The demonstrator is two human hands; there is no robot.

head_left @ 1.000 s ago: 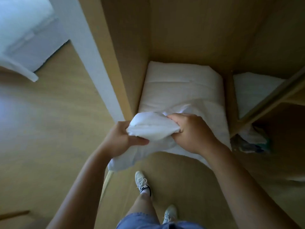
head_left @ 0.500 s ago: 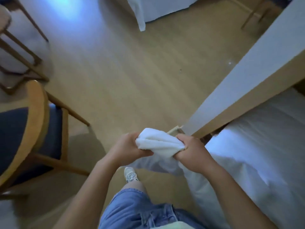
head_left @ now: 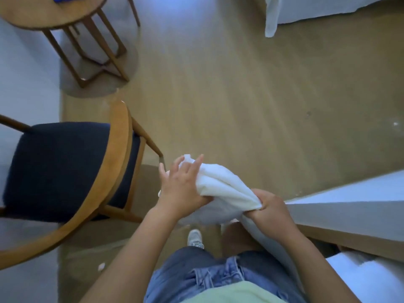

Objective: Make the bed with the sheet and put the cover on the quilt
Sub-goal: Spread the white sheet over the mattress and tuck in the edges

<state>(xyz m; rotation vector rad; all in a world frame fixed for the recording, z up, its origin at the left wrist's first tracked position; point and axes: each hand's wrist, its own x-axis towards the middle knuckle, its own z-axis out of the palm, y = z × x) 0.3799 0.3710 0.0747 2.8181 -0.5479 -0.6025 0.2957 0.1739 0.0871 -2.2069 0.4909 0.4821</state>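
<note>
A white folded cloth (head_left: 223, 182), sheet or quilt cover I cannot tell, hangs bunched between my hands above the wooden floor. My right hand (head_left: 270, 207) grips its gathered end in a fist. My left hand (head_left: 181, 186) lies on the other end with fingers spread and straight, thumb under the fabric. A tail of the cloth trails down from my right hand toward the wardrobe. White bedding (head_left: 371, 278) shows in the wardrobe at bottom right. The bed's white corner (head_left: 271, 20) hangs at top right.
A wooden armchair with a dark blue seat (head_left: 61, 171) stands close on my left. Beyond it is a round wooden side table (head_left: 54, 16) carrying something blue. The wardrobe's side panel (head_left: 349, 213) juts in on the right. Wooden floor (head_left: 229, 95) stretches toward the bed.
I have turned away from the wardrobe into the room, pulling the cloth out with me. My left hand has loosened from a grip to spread fingers; the right still grips.
</note>
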